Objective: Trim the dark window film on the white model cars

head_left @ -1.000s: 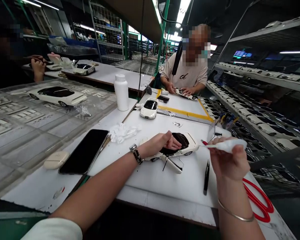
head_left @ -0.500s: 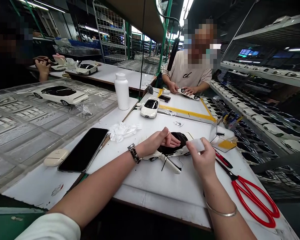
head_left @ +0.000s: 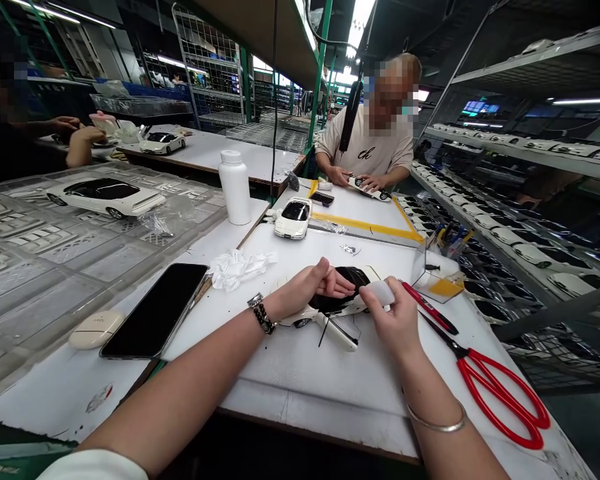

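A white model car (head_left: 363, 272) with a dark roof lies on the white work surface between my hands, its near-side door (head_left: 339, 332) swung out towards me. My left hand (head_left: 325, 283) is over the car's left part, thumb raised and fingers stretched towards the dark roof, with nothing visible in it. At the car's right end, my right hand (head_left: 397, 317) pinches a small whitish translucent pad (head_left: 380, 292) between thumb and fingers. The two hands and the pad cover parts of the car.
Red-handled scissors (head_left: 500, 393) and a red cutter (head_left: 433, 309) lie right; a phone (head_left: 155, 310), beige case (head_left: 96, 329), crumpled tissue (head_left: 240, 268) and white bottle (head_left: 235, 188) lie left. Another model car (head_left: 293, 219) stands ahead. A co-worker (head_left: 367, 137) sits opposite; car-filled racks (head_left: 525, 247) line the right.
The view has turned slightly, so most things sit a little further left in the picture. Both hands keep nearly the same pose at the car, the pad still in my right hand.
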Available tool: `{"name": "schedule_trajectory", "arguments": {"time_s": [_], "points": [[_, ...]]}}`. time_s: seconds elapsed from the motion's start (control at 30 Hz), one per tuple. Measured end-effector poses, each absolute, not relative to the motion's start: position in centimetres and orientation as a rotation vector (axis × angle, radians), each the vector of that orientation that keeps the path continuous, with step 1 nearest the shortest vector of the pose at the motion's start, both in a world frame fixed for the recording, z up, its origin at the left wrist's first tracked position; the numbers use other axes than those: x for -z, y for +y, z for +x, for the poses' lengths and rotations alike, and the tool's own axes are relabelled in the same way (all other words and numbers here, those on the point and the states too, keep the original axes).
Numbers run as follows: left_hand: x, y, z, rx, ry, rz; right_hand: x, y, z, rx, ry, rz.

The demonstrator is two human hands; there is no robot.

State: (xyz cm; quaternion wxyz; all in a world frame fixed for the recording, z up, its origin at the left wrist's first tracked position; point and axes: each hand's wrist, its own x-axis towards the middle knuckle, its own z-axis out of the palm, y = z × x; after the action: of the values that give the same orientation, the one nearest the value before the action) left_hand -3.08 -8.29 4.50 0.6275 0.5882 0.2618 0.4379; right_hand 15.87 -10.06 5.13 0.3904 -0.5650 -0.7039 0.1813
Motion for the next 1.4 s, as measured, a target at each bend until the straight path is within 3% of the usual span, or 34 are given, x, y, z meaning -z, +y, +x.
{"name": "schedule_trajectory", "arguments": {"time_s": [0.27, 1.4], "points": [[-4.4, -8.3, -3.2, -0.999, 0.589, 1.352, -4.1, -9.5, 15.9, -0.394, -1.719, -1.242], [-4.8, -8.5, -3.1, -0.984, 0.614, 1.385, -4.4, -10.0, 15.6, -0.422, -1.721, -1.289]]}}
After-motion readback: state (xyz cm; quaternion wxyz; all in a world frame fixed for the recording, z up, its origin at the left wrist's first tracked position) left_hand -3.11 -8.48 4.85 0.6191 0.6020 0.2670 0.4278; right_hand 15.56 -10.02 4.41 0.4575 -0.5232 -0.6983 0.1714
